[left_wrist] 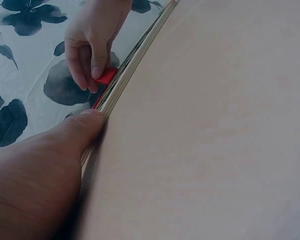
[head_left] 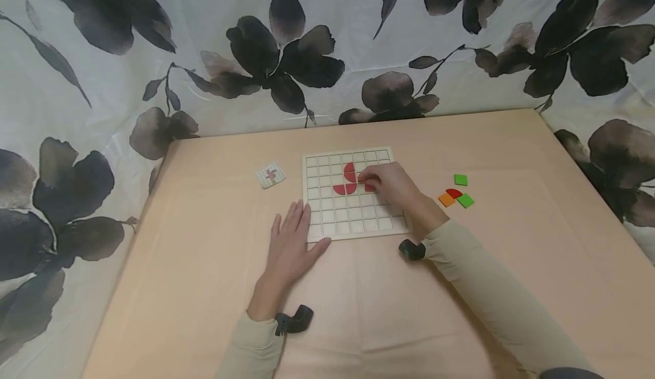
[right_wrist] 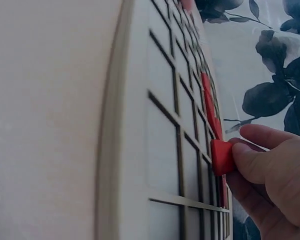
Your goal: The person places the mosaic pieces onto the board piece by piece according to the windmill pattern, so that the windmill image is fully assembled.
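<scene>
A pale square board (head_left: 338, 230) with a dark-lined grid lies flat on the table. Several red quarter-round tiles (head_left: 350, 173) sit in its cells near the middle. Thumb and fingers of my right hand (head_left: 393, 184) pinch a red tile (right_wrist: 222, 157), close over the grid just right of those pieces. Outstretched at the board's near left corner is my left hand (head_left: 291, 244), its fingers along the left side and its thumb at the near edge. In the left wrist view, the left thumb (left_wrist: 85, 127) rests against the board's rim.
Left of the board lies a small card (head_left: 270, 175) printted with a grid and a reddish pattern. To the right are loose tiles: green ones (head_left: 460, 180), an orange one (head_left: 446, 199) and a red one (head_left: 454, 193). Behind the table (head_left: 204, 208) hangs a flower-patterned cloth (head_left: 358, 55).
</scene>
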Action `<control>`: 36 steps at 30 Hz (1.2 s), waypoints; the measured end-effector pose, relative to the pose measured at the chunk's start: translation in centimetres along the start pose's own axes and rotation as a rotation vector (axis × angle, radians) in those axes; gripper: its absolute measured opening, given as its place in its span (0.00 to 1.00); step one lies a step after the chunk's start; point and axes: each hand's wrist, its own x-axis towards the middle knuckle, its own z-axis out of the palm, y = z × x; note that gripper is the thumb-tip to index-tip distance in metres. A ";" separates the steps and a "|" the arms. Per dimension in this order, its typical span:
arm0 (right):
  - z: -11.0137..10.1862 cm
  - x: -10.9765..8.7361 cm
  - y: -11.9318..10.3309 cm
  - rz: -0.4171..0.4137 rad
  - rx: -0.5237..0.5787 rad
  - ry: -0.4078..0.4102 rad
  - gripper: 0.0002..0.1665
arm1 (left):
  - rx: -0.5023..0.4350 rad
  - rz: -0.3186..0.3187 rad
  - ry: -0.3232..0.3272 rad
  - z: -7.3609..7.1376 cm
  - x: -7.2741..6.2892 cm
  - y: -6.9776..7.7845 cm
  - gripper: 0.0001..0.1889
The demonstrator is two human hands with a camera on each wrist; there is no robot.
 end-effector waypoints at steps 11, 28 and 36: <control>0.7 -0.3 0.1 0.020 -0.030 0.066 0.12 | -0.002 0.003 0.007 0.0 0.0 0.1 0.45; 0.1 -1.1 0.4 0.034 -0.181 -0.042 0.17 | 0.003 -0.005 -0.005 -0.1 0.0 -0.1 0.46; 0.3 -1.1 0.3 0.035 -0.194 -0.016 0.15 | -0.001 0.000 0.005 -0.1 0.0 0.0 0.46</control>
